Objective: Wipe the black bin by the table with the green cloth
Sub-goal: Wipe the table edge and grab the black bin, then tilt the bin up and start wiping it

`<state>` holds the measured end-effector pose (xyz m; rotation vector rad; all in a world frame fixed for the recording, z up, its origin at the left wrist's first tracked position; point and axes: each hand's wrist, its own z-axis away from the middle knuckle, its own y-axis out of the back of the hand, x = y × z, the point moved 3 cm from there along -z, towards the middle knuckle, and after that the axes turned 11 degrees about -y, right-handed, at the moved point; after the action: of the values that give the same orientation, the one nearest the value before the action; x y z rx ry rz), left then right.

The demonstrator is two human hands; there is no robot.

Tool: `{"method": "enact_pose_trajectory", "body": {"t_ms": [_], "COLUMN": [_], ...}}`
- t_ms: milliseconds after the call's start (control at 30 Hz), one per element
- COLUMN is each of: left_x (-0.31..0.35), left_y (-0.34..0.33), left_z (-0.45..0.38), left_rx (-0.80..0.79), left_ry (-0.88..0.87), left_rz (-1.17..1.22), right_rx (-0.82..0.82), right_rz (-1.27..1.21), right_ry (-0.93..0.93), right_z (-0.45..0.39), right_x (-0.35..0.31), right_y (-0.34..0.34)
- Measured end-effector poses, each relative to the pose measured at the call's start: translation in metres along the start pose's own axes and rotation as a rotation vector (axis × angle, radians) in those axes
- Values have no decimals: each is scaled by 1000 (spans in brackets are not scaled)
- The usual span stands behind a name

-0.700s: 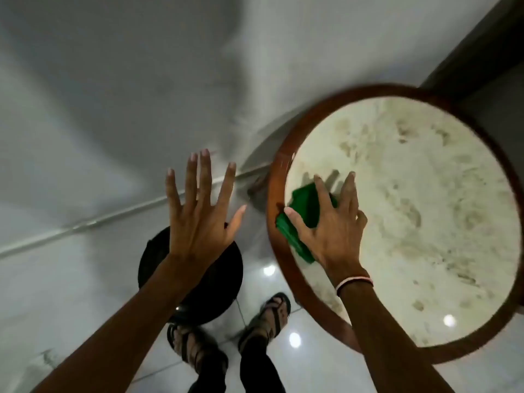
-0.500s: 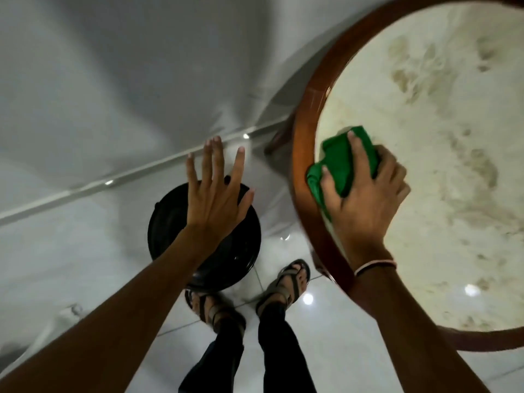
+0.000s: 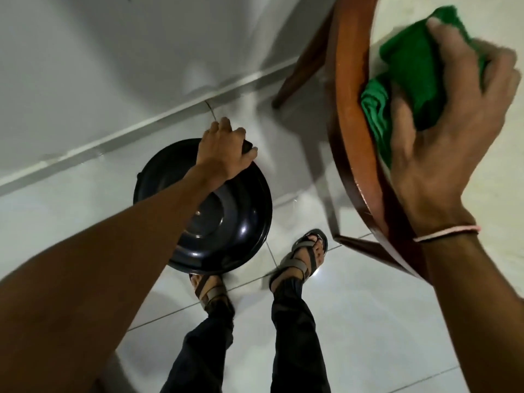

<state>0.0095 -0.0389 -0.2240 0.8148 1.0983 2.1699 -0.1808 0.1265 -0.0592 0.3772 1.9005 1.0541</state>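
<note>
The round black bin (image 3: 226,222) stands on the white floor tiles, left of the table, its glossy domed lid facing up. My left hand (image 3: 224,148) curls over the far rim of the bin and grips it. The green cloth (image 3: 408,80) is bunched at the table's left edge. My right hand (image 3: 442,120) is closed around the cloth, fingers wrapped over its top, partly above the table's wooden rim.
The round table (image 3: 351,131) has a brown wooden rim, a pale marbled top and dark wooden legs beside the bin. A white wall with a skirting strip runs behind the bin. My sandalled feet (image 3: 300,256) stand just in front of the bin.
My left hand dropped from hovering with spread fingers onto the bin's far rim and closed on it. My right hand bunched the cloth up at the table edge. The view tilted down towards the floor.
</note>
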Motion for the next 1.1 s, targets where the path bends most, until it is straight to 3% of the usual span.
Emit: {"method": "enact_pose_trajectory", "body": {"t_ms": [133, 267, 467, 533, 633, 733, 800, 1000, 1033, 1100], "left_x": [-52, -117, -151, -150, -149, -158, -167, -175, -171, -162], "left_y": [6, -16, -73, -85, -99, -111, -120, -124, -119, -111], "left_z": [76, 189, 281, 289, 292, 290, 292, 285, 280, 272], "left_rx": [217, 420, 599, 659, 754, 826, 866, 867, 865, 857], "left_ry": [17, 148, 317, 294, 246, 206, 163, 106, 92, 52], "left_rz": [176, 319, 524, 538, 528, 529, 490, 439, 428, 408], "right_rx": [-55, -134, -788, -957, -1116, -1032, -935, -804, -814, -852], "right_rz": [-199, -312, -511, -463, -320, -203, -143, -136, -154, -214], "right_ry": [48, 135, -126, -73, 161, 331, 314, -263, -249, -22], "right_z": [22, 96, 233, 267, 307, 315, 303, 248, 250, 277], "right_x": [-12, -58, -103, -110, -116, -104, -87, -56, -64, -90], "right_y": [17, -1, -123, -159, -199, -232, -256, -301, -291, -257]}}
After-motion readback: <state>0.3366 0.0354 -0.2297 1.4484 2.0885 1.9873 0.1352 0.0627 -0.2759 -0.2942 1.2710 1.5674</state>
